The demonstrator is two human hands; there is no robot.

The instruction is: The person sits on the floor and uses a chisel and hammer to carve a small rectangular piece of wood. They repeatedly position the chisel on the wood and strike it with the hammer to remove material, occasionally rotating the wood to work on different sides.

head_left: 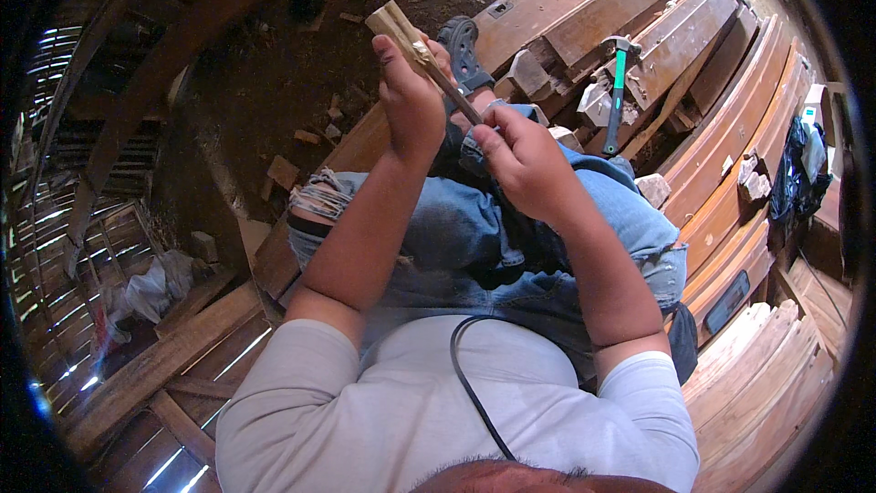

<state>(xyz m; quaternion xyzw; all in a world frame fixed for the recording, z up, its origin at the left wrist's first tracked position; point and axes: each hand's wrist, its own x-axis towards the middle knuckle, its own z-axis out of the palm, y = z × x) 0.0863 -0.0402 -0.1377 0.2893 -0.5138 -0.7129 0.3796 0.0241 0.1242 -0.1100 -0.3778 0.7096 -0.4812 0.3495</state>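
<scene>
My left hand point(412, 96) is closed around a short, pale piece of wood point(394, 26), tilted up and away from my lap. The wood's near end shows a rough, freshly cut spot. My right hand point(531, 164) grips a narrow, blade-like tool point(459, 99), whose far end meets the wood beside my left fingers. Its handle is hidden in my right fist, so its exact kind cannot be made out. Both hands are held above my knees, over torn blue jeans point(456, 228).
A hammer point(620, 82) with a green and black handle lies on stacked brown boards point(675, 27) at the right. Farther right are a black plastic bag point(799, 169) and a phone-like dark slab point(727, 301). Wood scraps point(285, 171) litter the dirt floor. My grey clog point(464, 50) is ahead.
</scene>
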